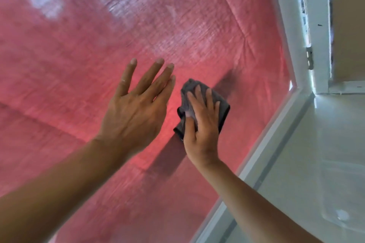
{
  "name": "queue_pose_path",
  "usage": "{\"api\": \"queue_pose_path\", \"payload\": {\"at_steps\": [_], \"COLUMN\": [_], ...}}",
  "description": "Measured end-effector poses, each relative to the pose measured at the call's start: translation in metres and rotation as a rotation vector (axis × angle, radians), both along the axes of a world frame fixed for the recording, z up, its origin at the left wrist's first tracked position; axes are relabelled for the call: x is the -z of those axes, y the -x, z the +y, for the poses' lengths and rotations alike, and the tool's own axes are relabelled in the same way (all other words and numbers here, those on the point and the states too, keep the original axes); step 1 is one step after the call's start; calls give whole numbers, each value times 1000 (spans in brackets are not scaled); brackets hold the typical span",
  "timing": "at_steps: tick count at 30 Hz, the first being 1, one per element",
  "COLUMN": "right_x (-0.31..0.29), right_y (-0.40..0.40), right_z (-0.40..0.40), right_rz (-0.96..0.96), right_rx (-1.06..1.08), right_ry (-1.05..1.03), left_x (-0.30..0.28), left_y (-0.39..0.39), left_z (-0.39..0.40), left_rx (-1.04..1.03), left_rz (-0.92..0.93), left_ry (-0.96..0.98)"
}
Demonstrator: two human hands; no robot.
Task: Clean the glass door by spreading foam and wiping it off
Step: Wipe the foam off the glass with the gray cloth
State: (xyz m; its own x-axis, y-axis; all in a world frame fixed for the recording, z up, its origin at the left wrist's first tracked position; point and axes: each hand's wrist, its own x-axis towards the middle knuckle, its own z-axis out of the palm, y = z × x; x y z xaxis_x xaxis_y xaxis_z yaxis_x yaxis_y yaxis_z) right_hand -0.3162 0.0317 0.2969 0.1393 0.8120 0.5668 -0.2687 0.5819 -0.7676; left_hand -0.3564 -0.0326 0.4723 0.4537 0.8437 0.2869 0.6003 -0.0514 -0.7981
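Pressing a crumpled grey cloth flat against the glass door, the right hand has its fingers straight and spread over the fabric. Just beside it, the left hand is held up with fingers extended, gripping nothing. Farther up the pane lies a whitish foam smear, and the white door frame runs along the right.

Metal hinge, pale floor

Bright daylight through pink backing, hazy motion blur, hand shadow on glass
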Motion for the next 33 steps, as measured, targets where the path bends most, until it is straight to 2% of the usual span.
{"api": "queue_pose_path", "payload": {"at_steps": [2, 5, 7, 8, 12, 16, 18, 21, 22, 24, 28, 33], "right_x": [15, 23, 20, 15, -10, -2, 11, 29, 30, 22, -17, -18], "right_y": [-4, -13, -17, -17, -9, -17, -26, -42, -46, -46, -30, -33], "right_z": [12, 45, 61, 62, 51, 71, 92, 133, 139, 139, 123, 136], "right_rz": [3, 163, 226, 212, 88, 53, 126, 299, 312, 275, 153, 159], "right_rx": [42, 83, 61, 61, 29, 54, 78, 87, 78, 76, 47, 82], "right_ry": [73, 426, 548, 506, 85, 42, 212, 593, 650, 596, 168, 123], "left_x": [4, 7, 8, 8, 6, 6, 7, 9, 9, 9, 12, 14], "left_y": [-3, -6, -10, -12, -19, -24, -25, -23, -22, -21, -27, -48], "left_z": [9, 20, 28, 32, 55, 80, 88, 91, 91, 90, 93, 127], "left_rx": [-8, -27, -31, -28, -11, 7, 4, -8, -10, -13, -19, -51], "left_rz": [5, 1, 9, 10, 2, 7, 20, 23, 22, 19, 18, 12], "left_ry": [24, 35, 50, 57, 65, 80, 79, 96, 102, 102, 100, 117]}}
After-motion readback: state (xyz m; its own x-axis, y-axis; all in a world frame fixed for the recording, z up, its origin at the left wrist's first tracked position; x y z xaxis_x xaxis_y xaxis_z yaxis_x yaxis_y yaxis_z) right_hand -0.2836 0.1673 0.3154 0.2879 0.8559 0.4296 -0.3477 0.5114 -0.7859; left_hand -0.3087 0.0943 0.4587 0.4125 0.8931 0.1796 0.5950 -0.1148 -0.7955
